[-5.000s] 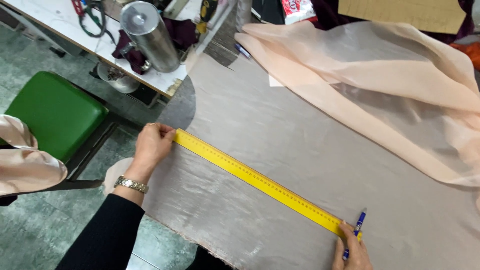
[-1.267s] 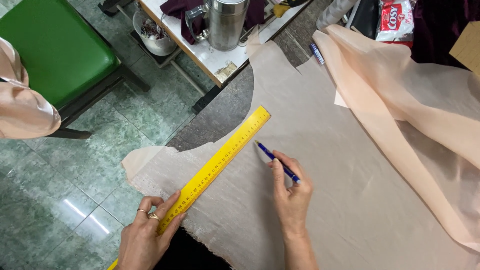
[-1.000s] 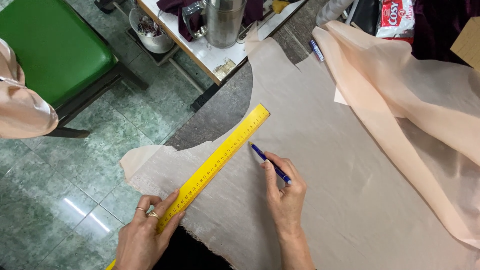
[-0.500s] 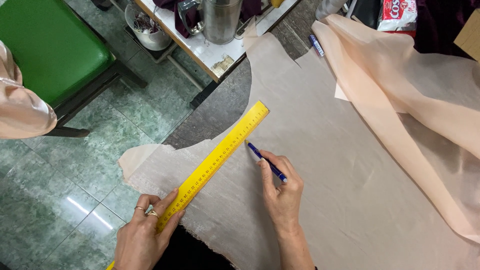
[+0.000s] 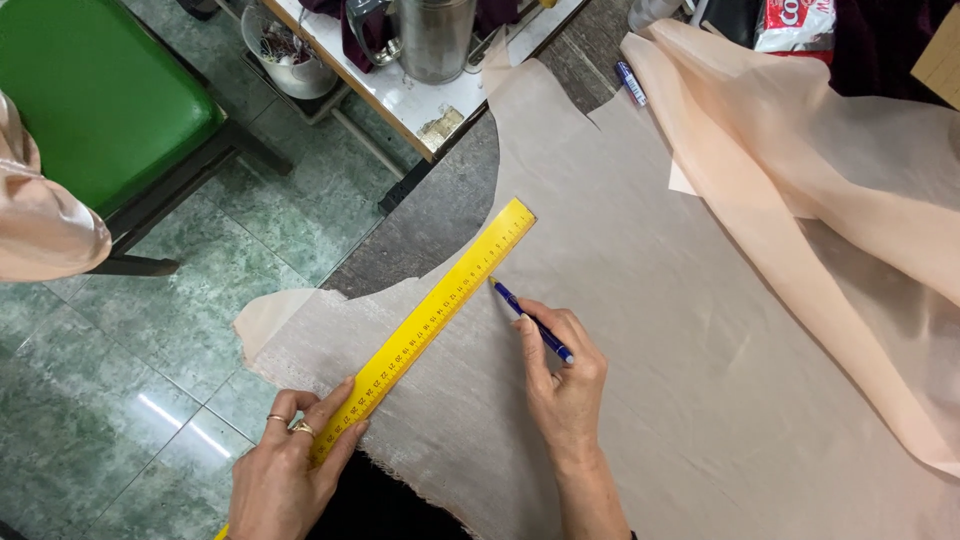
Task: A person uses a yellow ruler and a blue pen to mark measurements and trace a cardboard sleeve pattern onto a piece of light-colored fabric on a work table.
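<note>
Pressing yellow ruler (image 5: 430,318) under left hand (image 5: 285,470), right hand (image 5: 565,385) beside, blue pen (image 5: 530,320) at its edge

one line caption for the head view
Left hand pins yellow ruler on pale fabric; right hand holds blue pen.
</note>
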